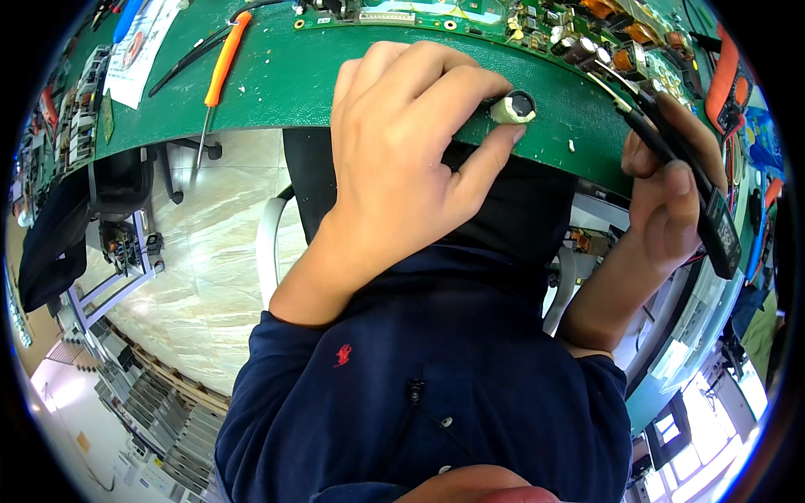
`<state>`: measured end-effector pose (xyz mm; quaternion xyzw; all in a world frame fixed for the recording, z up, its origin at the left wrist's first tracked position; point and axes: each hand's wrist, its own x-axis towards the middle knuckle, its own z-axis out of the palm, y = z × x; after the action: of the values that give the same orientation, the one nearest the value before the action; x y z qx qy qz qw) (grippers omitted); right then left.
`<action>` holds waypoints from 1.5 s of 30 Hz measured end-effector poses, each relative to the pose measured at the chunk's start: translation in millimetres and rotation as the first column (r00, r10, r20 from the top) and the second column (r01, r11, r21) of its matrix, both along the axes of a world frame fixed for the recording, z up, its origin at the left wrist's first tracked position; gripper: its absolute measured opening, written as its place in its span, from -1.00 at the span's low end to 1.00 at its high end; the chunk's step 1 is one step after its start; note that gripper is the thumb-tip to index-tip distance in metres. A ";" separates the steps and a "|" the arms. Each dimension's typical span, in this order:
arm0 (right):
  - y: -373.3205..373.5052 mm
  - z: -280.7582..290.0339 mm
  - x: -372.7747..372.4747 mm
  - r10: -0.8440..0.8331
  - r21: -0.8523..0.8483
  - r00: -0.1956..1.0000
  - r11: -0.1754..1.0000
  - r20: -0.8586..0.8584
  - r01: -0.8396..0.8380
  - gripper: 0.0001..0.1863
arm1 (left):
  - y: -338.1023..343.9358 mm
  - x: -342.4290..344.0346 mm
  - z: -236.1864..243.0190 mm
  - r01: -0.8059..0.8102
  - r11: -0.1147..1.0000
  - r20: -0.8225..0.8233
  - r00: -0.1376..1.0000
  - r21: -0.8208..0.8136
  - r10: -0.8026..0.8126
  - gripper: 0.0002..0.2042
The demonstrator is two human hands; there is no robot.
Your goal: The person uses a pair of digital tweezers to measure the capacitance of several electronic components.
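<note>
My left hand (402, 142) is closed over the green bench mat. Between its thumb and index finger it pinches a small cylinder (503, 111) with a pale yellowish wrap and a dark end. My right hand (671, 180), off to the right, grips black tweezers (719, 230) with a thick body and a small grey panel. Their two pale tips point up and left toward the circuit board (482, 18), apart from each other and from the cylinder.
An orange-handled screwdriver (225, 63) lies at the left, its shaft past the mat's edge. Beside it are dark slim tools (189, 63) and a paper sheet (141, 54). Red-handled pliers (726, 84) sit at the far right. A small white scrap (572, 145) lies near the edge.
</note>
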<state>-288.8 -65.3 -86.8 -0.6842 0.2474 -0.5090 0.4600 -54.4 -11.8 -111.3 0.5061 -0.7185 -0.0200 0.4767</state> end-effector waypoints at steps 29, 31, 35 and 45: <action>2.3 2.7 16.0 0.074 0.187 0.997 0.980 -0.013 -0.070 -0.46 | -3.0 3.8 -5.3 0.039 0.999 -0.012 0.999 0.025 -0.039 -0.71; 3.4 3.3 16.9 0.067 0.183 0.998 0.981 -0.016 -0.063 -0.47 | -2.9 3.8 -4.7 0.037 0.999 -0.009 0.999 0.029 -0.037 -0.71; 4.4 3.5 16.7 0.072 0.187 0.997 0.980 -0.015 -0.068 -0.48 | -2.7 3.5 -4.1 0.034 0.999 -0.009 0.999 0.033 -0.034 -0.71; 6.7 2.6 12.5 0.018 0.194 0.999 0.981 -0.038 -0.011 -0.49 | -1.8 3.0 -1.8 0.022 0.998 0.003 1.000 0.065 -0.022 -0.72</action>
<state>-276.4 -58.6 -84.2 -0.6477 0.2999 -0.4655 0.5233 -51.4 -13.6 -113.1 0.5133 -0.7241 -0.0476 0.4583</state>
